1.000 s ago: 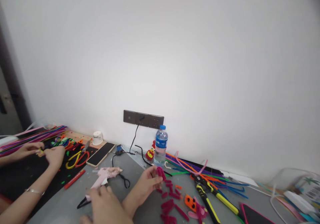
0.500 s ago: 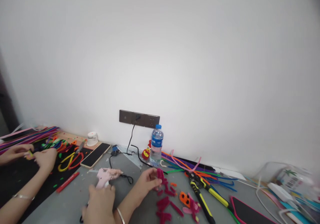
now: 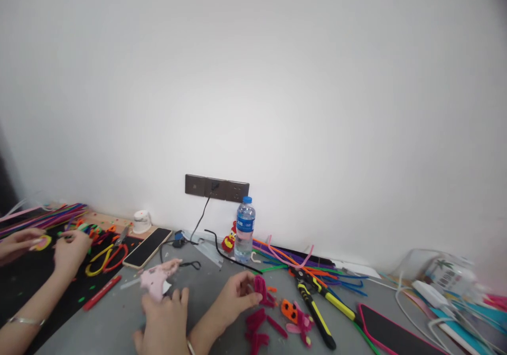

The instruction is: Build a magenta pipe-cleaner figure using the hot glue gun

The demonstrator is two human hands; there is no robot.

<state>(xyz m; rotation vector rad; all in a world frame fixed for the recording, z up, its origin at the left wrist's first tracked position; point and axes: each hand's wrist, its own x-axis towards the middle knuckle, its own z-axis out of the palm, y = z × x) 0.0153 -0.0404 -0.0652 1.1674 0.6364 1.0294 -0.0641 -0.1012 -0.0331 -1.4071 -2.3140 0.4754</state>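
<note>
Left hand (image 3: pixel 237 298) pinches chenille (image 3: pixel 260 287) (magenta); right (image 3: pixel 165 320) touches glue gun (image 3: pixel 153 281).

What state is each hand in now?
Left hand: closed, holding a magenta fuzzy piece.
Right hand: at the pink glue gun; grip cannot be told.

I note an open strip of surface (image 3: pixel 202 289) front-left of the bottle (image 3: pixel 244 233), hemmed by the glue gun (image 3: pixel 153 281). Low black strand (image 3: pixel 225 255) skirts bottle's base; right of bottle, pipe cleaners (image 3: pixel 330 280) and pliers (image 3: pixel 315 313) obstruct.
</note>
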